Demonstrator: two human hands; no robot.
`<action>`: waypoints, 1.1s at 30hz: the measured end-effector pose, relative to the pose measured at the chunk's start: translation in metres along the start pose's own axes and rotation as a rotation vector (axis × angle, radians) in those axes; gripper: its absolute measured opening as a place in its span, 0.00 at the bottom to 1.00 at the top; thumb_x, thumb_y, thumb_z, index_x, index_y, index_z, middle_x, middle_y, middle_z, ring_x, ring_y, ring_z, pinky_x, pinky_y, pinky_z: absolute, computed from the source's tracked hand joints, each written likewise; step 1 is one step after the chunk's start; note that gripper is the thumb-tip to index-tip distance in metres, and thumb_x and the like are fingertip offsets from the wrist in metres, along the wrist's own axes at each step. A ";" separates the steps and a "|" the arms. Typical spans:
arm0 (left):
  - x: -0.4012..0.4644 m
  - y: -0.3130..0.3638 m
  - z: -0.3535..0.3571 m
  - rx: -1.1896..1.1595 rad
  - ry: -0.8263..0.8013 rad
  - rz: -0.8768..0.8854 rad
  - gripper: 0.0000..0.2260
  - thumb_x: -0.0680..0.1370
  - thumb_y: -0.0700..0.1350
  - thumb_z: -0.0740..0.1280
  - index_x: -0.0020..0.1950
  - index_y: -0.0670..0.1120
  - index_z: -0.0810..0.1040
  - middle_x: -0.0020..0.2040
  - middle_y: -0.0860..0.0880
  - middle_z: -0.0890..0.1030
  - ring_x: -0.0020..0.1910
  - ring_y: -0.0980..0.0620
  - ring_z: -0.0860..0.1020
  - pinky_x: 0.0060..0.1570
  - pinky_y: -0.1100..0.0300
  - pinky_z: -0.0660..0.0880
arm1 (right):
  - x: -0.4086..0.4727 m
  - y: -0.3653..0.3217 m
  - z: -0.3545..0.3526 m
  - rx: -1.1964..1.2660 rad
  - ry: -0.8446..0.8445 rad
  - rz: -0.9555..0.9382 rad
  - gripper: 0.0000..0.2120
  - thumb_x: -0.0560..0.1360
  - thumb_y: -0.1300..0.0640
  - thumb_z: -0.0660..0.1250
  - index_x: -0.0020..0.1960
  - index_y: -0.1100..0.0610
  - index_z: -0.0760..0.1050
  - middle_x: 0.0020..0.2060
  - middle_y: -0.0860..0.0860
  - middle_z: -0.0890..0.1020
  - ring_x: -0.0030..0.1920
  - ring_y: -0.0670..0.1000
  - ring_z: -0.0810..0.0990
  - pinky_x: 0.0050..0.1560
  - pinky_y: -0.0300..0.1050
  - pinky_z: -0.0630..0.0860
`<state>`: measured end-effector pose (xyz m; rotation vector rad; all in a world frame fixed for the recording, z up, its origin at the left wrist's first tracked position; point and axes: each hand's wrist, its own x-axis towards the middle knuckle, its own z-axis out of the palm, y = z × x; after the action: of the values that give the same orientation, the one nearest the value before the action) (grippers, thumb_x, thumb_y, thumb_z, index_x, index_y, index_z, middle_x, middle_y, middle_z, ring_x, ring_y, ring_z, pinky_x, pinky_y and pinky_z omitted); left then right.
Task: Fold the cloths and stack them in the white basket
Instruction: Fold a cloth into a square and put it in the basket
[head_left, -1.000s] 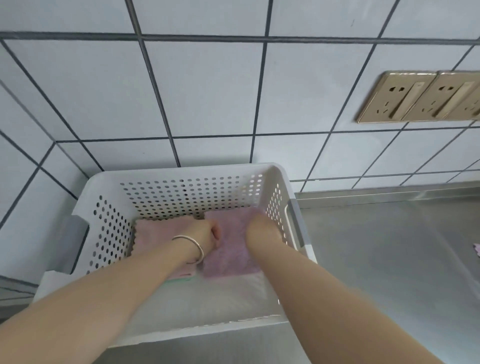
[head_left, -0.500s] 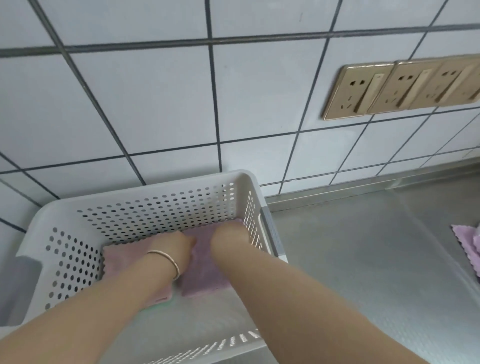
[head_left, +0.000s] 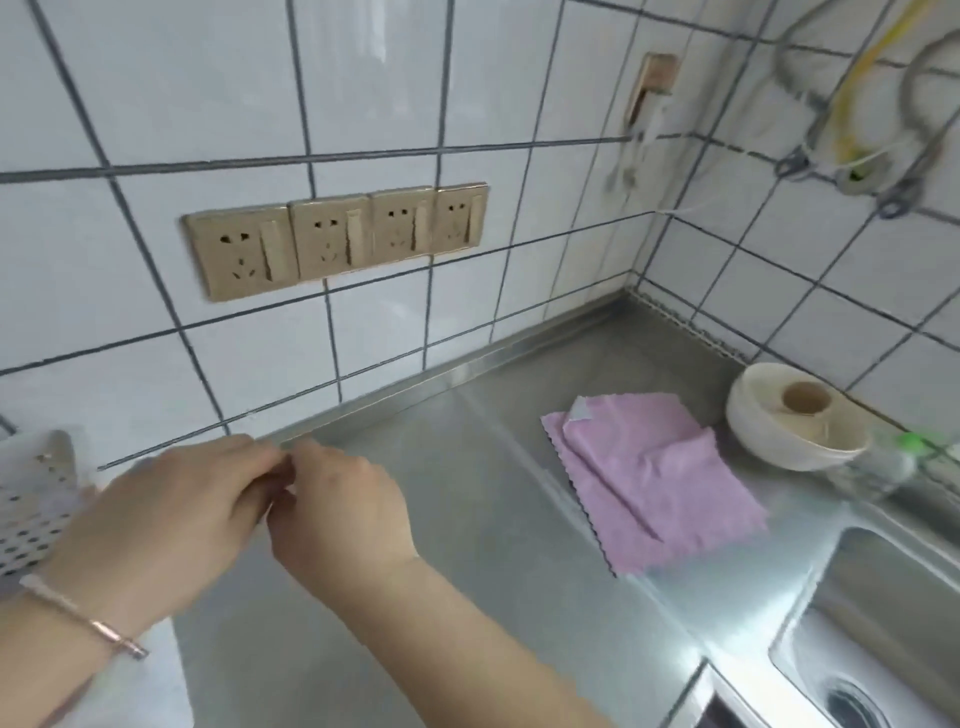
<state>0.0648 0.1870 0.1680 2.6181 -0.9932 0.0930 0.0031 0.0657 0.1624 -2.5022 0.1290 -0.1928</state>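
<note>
At the far left edge, a corner of the white basket (head_left: 31, 499) shows its perforated wall, partly hidden behind the left hand (head_left: 171, 525). That hand, with a thin bracelet (head_left: 83, 618) at the wrist, hovers above the steel counter (head_left: 467, 519); its fingers (head_left: 244, 467) are loosely curled and hold nothing. Just to its right, the right hand (head_left: 343, 514) meets it, fingertips of the two hands touching or nearly so; its fingers are also softly bent and empty. On the wall behind, a row of four gold sockets (head_left: 337, 239) sits among white tiles. Further right, well apart from both hands, a pink cloth (head_left: 660, 478) lies rumpled and partly folded on the counter, a small white tag at its far corner. Just beside it to the right stands a cream bowl (head_left: 789, 421). A sink (head_left: 883, 623) occupies the near right corner.
</note>
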 end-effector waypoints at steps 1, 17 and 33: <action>0.010 0.024 0.014 -0.013 -0.001 0.050 0.11 0.71 0.55 0.54 0.47 0.60 0.74 0.37 0.59 0.79 0.37 0.50 0.80 0.34 0.54 0.76 | -0.009 0.024 -0.013 -0.025 0.021 0.031 0.07 0.75 0.61 0.59 0.52 0.61 0.70 0.48 0.59 0.79 0.45 0.62 0.77 0.39 0.45 0.61; 0.122 0.290 0.309 -0.205 -0.331 0.049 0.10 0.75 0.45 0.63 0.55 0.52 0.77 0.55 0.53 0.77 0.54 0.49 0.77 0.50 0.58 0.73 | -0.110 0.432 -0.104 -0.295 0.019 0.345 0.16 0.53 0.66 0.75 0.37 0.51 0.79 0.35 0.45 0.79 0.36 0.50 0.79 0.23 0.36 0.67; 0.152 0.335 0.371 0.015 -0.270 -0.049 0.12 0.61 0.59 0.62 0.34 0.53 0.77 0.34 0.55 0.78 0.35 0.52 0.78 0.32 0.57 0.72 | -0.091 0.510 -0.099 -0.356 0.195 0.093 0.08 0.68 0.57 0.59 0.32 0.56 0.73 0.28 0.48 0.74 0.29 0.53 0.74 0.29 0.45 0.69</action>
<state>-0.0613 -0.2669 -0.0571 2.7158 -1.0152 -0.2730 -0.1268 -0.3890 -0.0702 -2.8174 0.3895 -0.4061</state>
